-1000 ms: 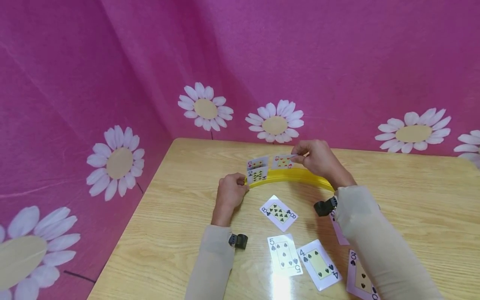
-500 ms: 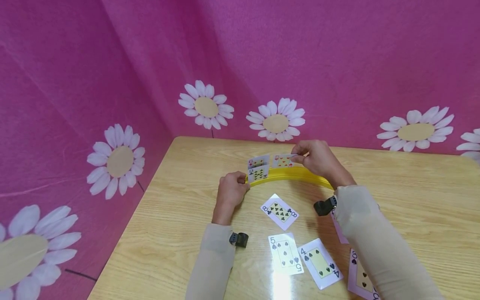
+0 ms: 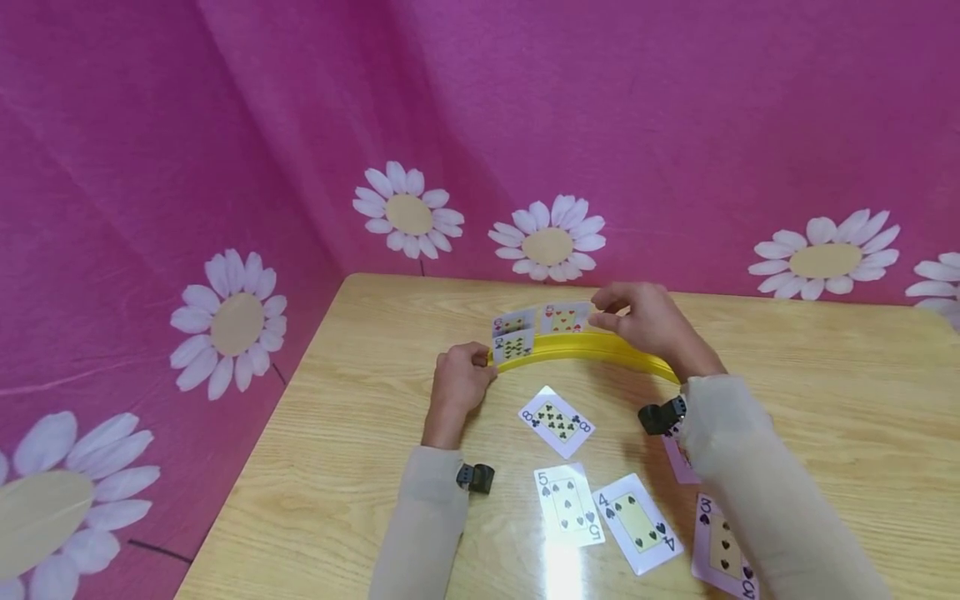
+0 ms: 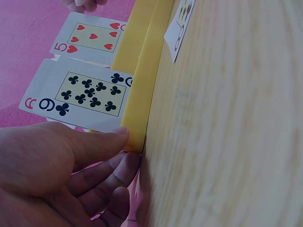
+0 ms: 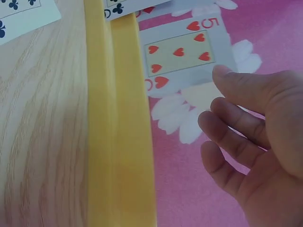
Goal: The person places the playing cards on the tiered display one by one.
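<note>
My left hand (image 3: 459, 387) pinches the left end of a curved yellow card holder (image 3: 600, 346), thumb in front and fingers behind. Right by that thumb, a nine of clubs (image 4: 90, 92) stands in the front slot, with a red six (image 3: 513, 322) rising behind it. To their right the five of hearts (image 3: 564, 317) leans back in the rear slot. My right hand (image 3: 648, 321) hovers at this card's right edge, its thumb and fingers spread apart around nothing. In the right wrist view the thumb tip (image 5: 221, 71) overlaps the card's upper corner.
Face up on the wooden table (image 3: 322, 433) lie an eight of clubs (image 3: 557, 422), a five of spades (image 3: 568, 506), a four of spades (image 3: 637, 523) and a spade card (image 3: 723, 546). My right forearm partly covers another card (image 3: 678, 458). A pink daisy-print cloth (image 3: 660, 125) hangs behind.
My right hand has let go of the five of hearts and drawn slightly right. The card now stands by itself in the holder. My left hand keeps its hold.
</note>
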Demonstrator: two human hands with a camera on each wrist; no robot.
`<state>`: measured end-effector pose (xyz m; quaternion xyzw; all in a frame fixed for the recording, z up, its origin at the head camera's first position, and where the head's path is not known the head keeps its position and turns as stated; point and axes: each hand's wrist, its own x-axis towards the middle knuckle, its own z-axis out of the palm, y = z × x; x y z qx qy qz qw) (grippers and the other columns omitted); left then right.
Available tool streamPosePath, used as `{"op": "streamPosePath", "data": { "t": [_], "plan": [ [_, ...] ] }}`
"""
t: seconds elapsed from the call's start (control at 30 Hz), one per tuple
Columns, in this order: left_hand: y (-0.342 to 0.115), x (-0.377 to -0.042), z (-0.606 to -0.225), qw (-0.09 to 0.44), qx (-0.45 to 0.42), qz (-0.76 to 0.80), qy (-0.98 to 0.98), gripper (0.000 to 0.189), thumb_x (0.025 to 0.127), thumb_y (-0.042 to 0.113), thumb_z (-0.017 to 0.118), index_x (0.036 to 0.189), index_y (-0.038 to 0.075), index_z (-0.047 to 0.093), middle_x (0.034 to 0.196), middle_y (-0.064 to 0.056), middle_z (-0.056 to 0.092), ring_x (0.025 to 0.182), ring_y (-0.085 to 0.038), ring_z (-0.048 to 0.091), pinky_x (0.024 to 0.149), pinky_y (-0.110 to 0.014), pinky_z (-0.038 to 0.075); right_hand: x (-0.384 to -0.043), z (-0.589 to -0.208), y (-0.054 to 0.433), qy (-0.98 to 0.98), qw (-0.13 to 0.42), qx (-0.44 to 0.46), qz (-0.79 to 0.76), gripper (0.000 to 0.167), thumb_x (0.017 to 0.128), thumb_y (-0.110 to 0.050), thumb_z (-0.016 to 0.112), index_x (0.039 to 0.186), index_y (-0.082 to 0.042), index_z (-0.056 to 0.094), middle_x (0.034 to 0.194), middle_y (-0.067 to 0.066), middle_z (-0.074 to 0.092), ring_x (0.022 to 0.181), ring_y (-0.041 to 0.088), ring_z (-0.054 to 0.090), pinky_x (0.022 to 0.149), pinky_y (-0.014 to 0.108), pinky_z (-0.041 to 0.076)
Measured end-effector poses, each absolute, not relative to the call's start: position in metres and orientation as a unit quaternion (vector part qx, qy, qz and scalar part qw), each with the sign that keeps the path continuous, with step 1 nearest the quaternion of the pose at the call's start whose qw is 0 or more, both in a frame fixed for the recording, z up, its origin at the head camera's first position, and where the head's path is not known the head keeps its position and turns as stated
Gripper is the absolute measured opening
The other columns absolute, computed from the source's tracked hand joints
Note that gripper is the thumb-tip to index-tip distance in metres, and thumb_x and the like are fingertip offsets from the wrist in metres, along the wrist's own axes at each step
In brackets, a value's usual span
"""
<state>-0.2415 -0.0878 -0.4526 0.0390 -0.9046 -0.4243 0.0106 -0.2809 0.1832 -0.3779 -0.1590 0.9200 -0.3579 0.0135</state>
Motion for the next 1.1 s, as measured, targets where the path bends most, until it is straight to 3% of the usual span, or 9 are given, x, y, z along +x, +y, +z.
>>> {"op": "streamPosePath", "data": {
  "t": [0.53,1.1],
  "plan": [
    [-0.085,-0.241,-0.451,0.004,0.052,-0.419,-0.907,0.031,0.088,0.007,0.077,0.119,0.003,0.071,0.101,-0.008,0.071,0.092,-0.019,0.063,0.082,-0.036,0.052,-0.249,-0.37,0.21,0.916,-0.034,-0.167,-0.363,0.027,0.093,-0.017,0.073,0.111,0.002,0.071,0.104,0.017,0.069,0.096,0.031,0.062,0.084,0.051,0.052],
    [-0.084,-0.242,-0.451,0.003,0.057,-0.421,-0.905,0.032,0.087,0.005,0.077,0.119,0.002,0.071,0.1,-0.009,0.071,0.093,-0.02,0.064,0.083,-0.036,0.052,-0.22,-0.382,0.224,0.928,-0.009,-0.157,-0.338,0.03,0.091,-0.017,0.076,0.113,0.003,0.071,0.102,0.013,0.07,0.092,0.029,0.062,0.08,0.048,0.054]
  ]
}}
